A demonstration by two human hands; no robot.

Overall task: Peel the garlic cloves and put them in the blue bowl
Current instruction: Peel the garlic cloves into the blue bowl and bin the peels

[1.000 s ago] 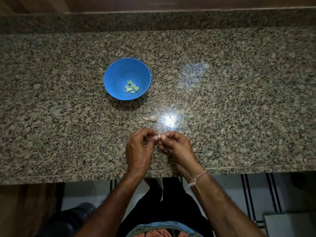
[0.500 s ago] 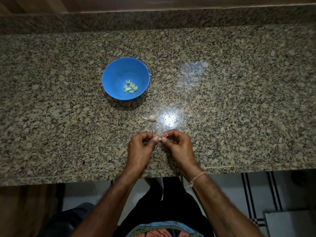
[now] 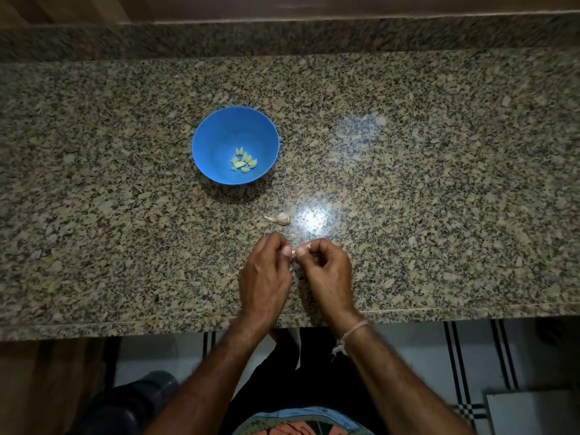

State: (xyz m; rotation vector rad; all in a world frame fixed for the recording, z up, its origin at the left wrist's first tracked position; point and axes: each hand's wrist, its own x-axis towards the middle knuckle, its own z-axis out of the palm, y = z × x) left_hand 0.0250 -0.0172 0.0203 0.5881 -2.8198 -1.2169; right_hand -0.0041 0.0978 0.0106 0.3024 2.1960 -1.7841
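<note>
both hands are up over the near edge of the worktop (image 3: pixel 439 199), close together at the middle. the left hand (image 3: pixel 265 274) and the right hand (image 3: pixel 326 271) meet at the fingers, and between them sits one small garlic clove (image 3: pixel 293 252). it's pinched from both sides, the left thumb and the right thumb nail to nail on it. the left hand's fingers (image 3: pixel 276 243) are curled in tight and narrow, and the right hand's fingers (image 3: pixel 329 246) are curled the same way. a pale scrap of skin shows at the right fingertips, and the clove itself is mostly hidden, so i can't tell how much peel is on it.

just beyond the hands, a touch to the left, a loose unpeeled garlic piece (image 3: pixel 281 218) lies on the stone with its thin tail pointing left, right beside a bright glare spot (image 3: pixel 310 218).

farther back and to the left stands the blue bowl (image 3: pixel 216 142), upright and well apart from the hands. a little heap of peeled cloves (image 3: pixel 243 163), pale yellow-green, rests in its bottom toward the near right side.

a pale thread band (image 3: pixel 353 331) circles the right wrist, just off the worktop's near edge.
</note>
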